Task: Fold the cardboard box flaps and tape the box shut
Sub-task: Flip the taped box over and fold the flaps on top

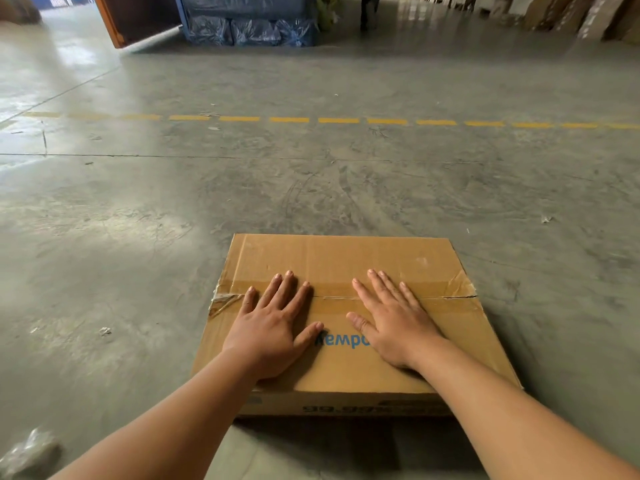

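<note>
A brown cardboard box (346,258) lies on the concrete floor in front of me, its top flaps folded flat and meeting at a centre seam. A strip of clear brown tape (332,295) runs along that seam, crumpled at the left end and loose at the right end. My left hand (273,323) rests flat on the near flap, fingers spread across the seam. My right hand (391,320) lies flat beside it, fingers reaching over the tape. Blue lettering shows between the hands. Neither hand holds anything.
The concrete floor (138,202) surrounds the box, with a dashed yellow line (311,120) across it farther off. Blue wrapped pallets (249,26) and an orange-edged panel (131,19) stand at the back; cardboard sheets lean at the back right. A crumpled plastic scrap (27,452) lies near left.
</note>
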The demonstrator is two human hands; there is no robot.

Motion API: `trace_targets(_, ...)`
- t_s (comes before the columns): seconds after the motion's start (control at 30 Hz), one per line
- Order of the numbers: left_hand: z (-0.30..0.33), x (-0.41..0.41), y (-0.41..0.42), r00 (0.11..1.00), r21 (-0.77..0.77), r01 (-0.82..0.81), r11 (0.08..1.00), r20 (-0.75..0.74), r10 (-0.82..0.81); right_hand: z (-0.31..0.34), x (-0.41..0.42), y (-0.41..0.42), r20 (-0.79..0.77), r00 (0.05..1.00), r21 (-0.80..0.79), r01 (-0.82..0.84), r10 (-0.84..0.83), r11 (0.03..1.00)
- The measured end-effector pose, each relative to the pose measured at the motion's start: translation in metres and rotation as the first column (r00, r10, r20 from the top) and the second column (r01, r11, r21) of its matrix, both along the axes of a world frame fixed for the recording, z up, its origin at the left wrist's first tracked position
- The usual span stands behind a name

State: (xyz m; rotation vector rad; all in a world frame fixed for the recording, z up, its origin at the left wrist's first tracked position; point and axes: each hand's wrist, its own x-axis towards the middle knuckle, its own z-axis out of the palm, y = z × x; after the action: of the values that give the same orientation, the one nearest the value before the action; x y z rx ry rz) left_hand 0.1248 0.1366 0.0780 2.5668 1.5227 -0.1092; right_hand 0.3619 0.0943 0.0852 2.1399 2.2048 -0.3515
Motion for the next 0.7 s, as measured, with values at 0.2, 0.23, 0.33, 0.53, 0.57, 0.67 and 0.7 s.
trace_targets(0.2, -0.001, 0.001, 0.001, 1.000, -0.010, -0.006, 1.000, -0.019, 0.006, -0.004, -0.004, -0.002, 0.025, 0.999, -0.014, 0.030, -0.030, 0.999)
trace_targets(0.23, -0.001, 0.002, 0.001, 1.000, -0.017, -0.011, 1.000, -0.027, 0.010, -0.004, -0.005, -0.002, 0.026, 0.999, -0.016, 0.039, -0.038, 0.999)
trace_targets(0.33, 0.002, 0.004, 0.000, 0.998, -0.052, -0.027, 0.998, -0.060, 0.024, -0.003, -0.010, -0.003, 0.025, 0.997, -0.040, 0.077, -0.076, 0.996)
trace_targets(0.53, 0.022, 0.011, 0.001, 0.986, -0.154, -0.022, 0.988, -0.166, -0.003, 0.011, -0.019, -0.012, 0.031, 0.988, -0.133, 0.152, -0.150, 0.979)
trace_targets(0.57, 0.025, 0.012, 0.001, 0.984, -0.166, -0.021, 0.986, -0.176, -0.009, 0.016, -0.019, -0.013, 0.036, 0.988, -0.154, 0.154, -0.150, 0.976)
trace_targets(0.67, 0.033, 0.013, -0.002, 0.979, -0.184, -0.027, 0.983, -0.204, -0.011, 0.034, -0.021, -0.016, 0.058, 0.988, -0.212, 0.151, -0.142, 0.965)
trace_targets(0.7, 0.033, 0.012, -0.006, 0.980, -0.187, -0.017, 0.982, -0.196, -0.020, 0.038, -0.022, -0.017, 0.055, 0.989, -0.212, 0.148, -0.139, 0.966)
